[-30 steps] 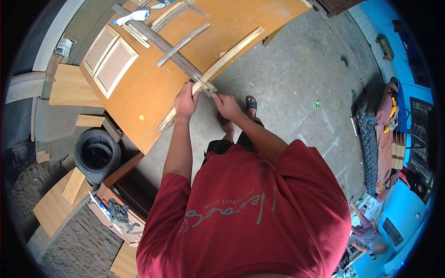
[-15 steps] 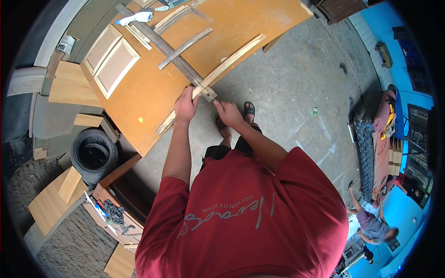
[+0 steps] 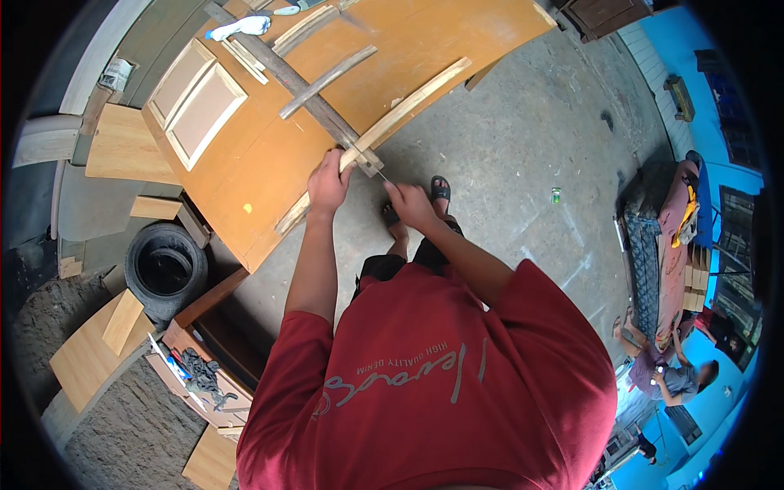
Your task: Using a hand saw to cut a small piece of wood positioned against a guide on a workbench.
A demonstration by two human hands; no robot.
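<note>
My left hand [image 3: 328,181] is wrapped round a long pale wooden strip [image 3: 412,101] at the table's near edge. The strip lies across a dark, weathered wooden bar [image 3: 306,95], near the bar's end. Just right of that end, my right hand [image 3: 411,204] is closed on a thin metal tool [image 3: 385,176], whose slim shaft points at the bar's end. The tool's handle is hidden in my fingers, so its kind is unclear. A shorter grey wooden stick [image 3: 328,82] crosses the bar farther up.
The orange-brown tabletop [image 3: 245,208] carries a framed panel [image 3: 206,117], loose strips and a white bottle [image 3: 238,28]. Tires [image 3: 166,272] and a wooden cabinet [image 3: 208,306] stand at left. A small green can [image 3: 556,195] is on the concrete floor. Another person [image 3: 674,380] sits far right.
My right hand has drawn back slightly to the right from the bar's end, showing more of the tool's shaft. My left hand has stayed in place. The far person has shifted posture.
</note>
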